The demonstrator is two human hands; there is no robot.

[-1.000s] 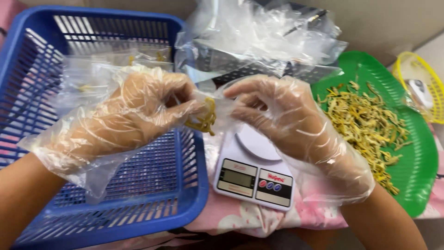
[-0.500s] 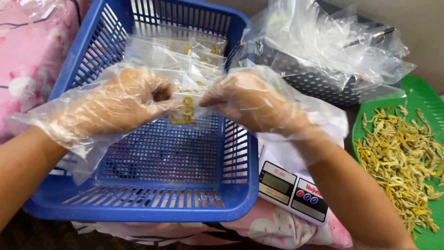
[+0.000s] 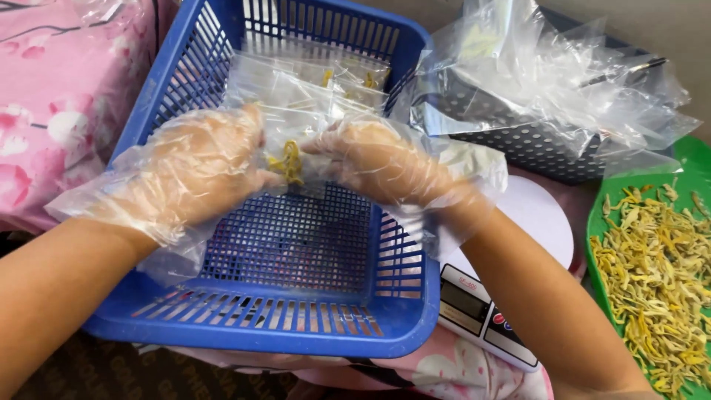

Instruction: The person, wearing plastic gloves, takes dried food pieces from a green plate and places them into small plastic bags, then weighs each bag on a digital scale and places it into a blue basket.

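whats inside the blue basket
Clear bags with yellow dried bits lie at the far end of the blue basket. Both hands and the bag they hold cover the middle.

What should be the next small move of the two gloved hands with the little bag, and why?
Probably lower the small clear bag into the blue basket: both hands, left hand and right hand, hold it above the basket, where similar filled bags lie.

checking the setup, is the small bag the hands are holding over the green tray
No, both gloved hands, left hand and right hand, hold the small clear bag over the blue basket; the green tray sits far right.
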